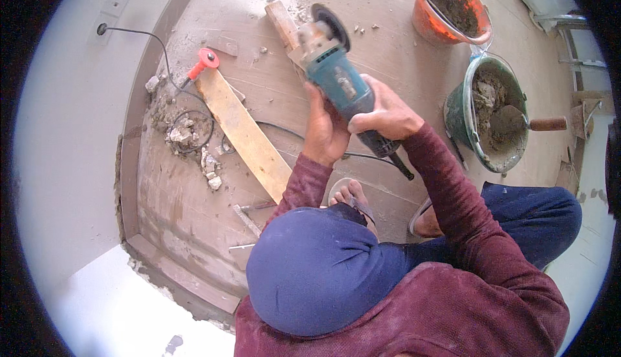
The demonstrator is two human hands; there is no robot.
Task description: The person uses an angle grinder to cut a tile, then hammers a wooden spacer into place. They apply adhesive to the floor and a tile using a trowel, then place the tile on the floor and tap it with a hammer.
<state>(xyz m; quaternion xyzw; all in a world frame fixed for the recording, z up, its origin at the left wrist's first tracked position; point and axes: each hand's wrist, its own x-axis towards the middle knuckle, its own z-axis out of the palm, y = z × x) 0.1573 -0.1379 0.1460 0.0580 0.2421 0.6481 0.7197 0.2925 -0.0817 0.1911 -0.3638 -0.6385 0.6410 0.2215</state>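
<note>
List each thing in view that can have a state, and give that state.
Angle grinder, held in left hand and right hand; running or not, unclear.
Black cable, plugged into wall socket.
Orange bucket, partly filled.
Green bucket, partly filled.
Trowel, resting in green bucket.
Pale plank, lying unheld.

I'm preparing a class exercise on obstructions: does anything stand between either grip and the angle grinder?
Nothing visible does. The left grip and the right grip are both on the angle grinder, though its body hides some fingers. The pale board lies off to the left, not between them.
</note>
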